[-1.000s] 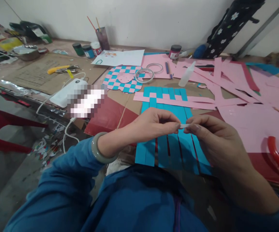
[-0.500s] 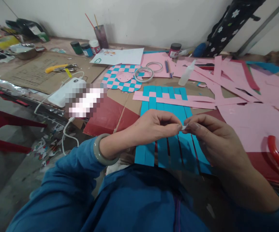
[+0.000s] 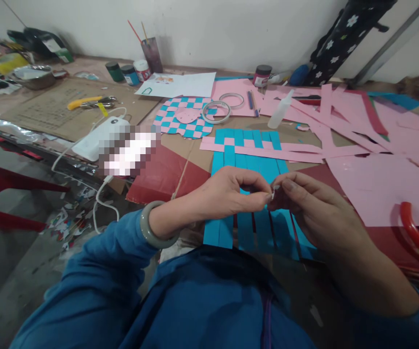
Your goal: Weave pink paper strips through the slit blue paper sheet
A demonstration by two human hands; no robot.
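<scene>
two bare hands nearly meet, fingertip to fingertip, above a blue paper sheet cut into long lengthwise strips (image 3: 225, 228). the left hand (image 3: 227, 194), with a pale green bangle (image 3: 146, 225) at its wrist, narrows to a pinch of thumb and forefinger on a tiny, thin white scrap (image 3: 273, 191); the right hand (image 3: 321, 213) pinches the same scrap from the other side, its fingers curled. the scrap's material is too small to tell. beyond the hands, flat pink paper strips (image 3: 300, 156) pass through the sheet's far end and run out to the right. further back lie a rounded pink-and-blue checkered paper weave (image 3: 183, 130), a white ring-shaped tape roll (image 3: 216, 121) overlapping its edge, and a translucent white nozzle bottle (image 3: 279, 114)
</scene>
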